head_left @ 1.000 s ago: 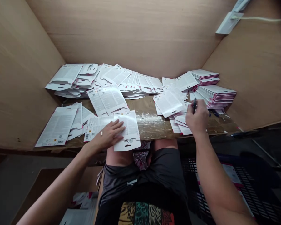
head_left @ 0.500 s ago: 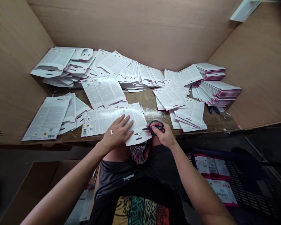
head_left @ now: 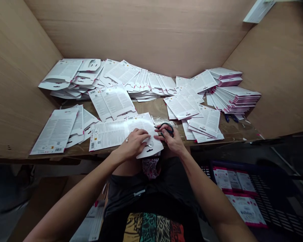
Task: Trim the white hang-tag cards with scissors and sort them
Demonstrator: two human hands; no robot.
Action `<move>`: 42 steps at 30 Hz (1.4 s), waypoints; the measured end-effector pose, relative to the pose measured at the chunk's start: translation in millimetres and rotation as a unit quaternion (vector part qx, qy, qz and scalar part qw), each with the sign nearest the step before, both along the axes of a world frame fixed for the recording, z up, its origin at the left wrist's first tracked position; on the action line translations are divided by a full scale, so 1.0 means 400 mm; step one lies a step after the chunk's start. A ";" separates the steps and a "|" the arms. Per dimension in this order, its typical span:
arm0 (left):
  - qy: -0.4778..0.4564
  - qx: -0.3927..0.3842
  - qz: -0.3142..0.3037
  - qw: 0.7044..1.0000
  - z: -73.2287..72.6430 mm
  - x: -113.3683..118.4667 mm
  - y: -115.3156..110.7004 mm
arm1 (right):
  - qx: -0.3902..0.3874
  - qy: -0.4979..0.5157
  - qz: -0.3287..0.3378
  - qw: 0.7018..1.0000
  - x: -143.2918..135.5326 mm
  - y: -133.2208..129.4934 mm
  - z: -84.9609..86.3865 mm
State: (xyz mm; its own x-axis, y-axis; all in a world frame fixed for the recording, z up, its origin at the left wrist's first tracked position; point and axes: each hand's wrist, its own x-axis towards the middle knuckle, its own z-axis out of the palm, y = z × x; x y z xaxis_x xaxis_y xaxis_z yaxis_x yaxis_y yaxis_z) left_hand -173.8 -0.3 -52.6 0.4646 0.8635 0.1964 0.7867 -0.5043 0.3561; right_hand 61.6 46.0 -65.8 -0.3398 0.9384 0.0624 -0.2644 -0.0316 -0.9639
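Note:
My left hand [head_left: 133, 144] rests on a white printed packet [head_left: 149, 125] at the table's front edge, its fingers bent together near the flap. The packet's flap with a slotted hole reaches over the edge toward my lap. My right hand [head_left: 172, 138] is closed round dark-handled scissors [head_left: 168, 129], just right of the packet. The scissor blades are mostly hidden by my fingers. A small white scrap sits on the back of my left hand. Another printed packet [head_left: 108, 133] lies under and to the left of the first.
White packets [head_left: 121, 72] are heaped along the back. Stacks with pink edges [head_left: 238, 97] stand at the right, beside a blue-handled tool [head_left: 231, 118]. Wooden panels [head_left: 151, 30] enclose the table. Below right is a dark blue basket [head_left: 272, 188] holding pink-edged packs.
The fingers of my left hand have drawn in from a flat spread and moved right toward the flap. My right hand has turned the scissors upward, slightly away from the flap.

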 end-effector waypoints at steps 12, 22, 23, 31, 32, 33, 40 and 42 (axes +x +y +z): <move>-0.077 -0.316 -0.323 0.889 0.189 0.039 -0.131 | 0.123 -0.091 -0.034 0.988 -0.026 -0.020 -0.041; 0.053 0.025 0.059 0.997 -0.042 -0.002 -0.130 | 0.345 -0.273 0.026 0.897 0.061 -0.072 0.005; 0.053 0.037 0.043 0.997 -0.046 -0.013 -0.123 | 0.397 -0.315 0.055 0.860 0.078 -0.073 0.011; 0.033 0.102 0.065 0.992 -0.046 -0.015 -0.083 | 0.412 -0.481 -0.042 0.773 0.018 -0.050 -0.011; 0.039 0.106 0.066 0.991 -0.049 -0.017 -0.078 | 0.396 -0.498 -0.069 0.768 0.004 -0.051 -0.014; 0.050 0.109 0.057 0.991 -0.052 -0.022 -0.075 | 0.386 -0.511 -0.085 0.764 -0.008 -0.054 -0.015; 0.027 0.160 0.004 0.987 -0.071 -0.033 -0.135 | 0.251 -0.352 -0.176 0.884 -0.023 -0.109 -0.003; -0.001 0.170 0.003 0.986 -0.056 0.002 -0.153 | 0.181 -0.249 -0.173 0.935 -0.015 -0.110 0.019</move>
State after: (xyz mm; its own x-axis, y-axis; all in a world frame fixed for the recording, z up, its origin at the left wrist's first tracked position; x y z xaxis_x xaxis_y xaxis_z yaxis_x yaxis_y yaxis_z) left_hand -173.1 -61.5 -75.2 0.4585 0.7508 0.4755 0.7894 -0.5899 0.1702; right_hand 55.8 1.9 -58.4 -0.0909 0.9456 0.3124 0.2871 0.3252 -0.9010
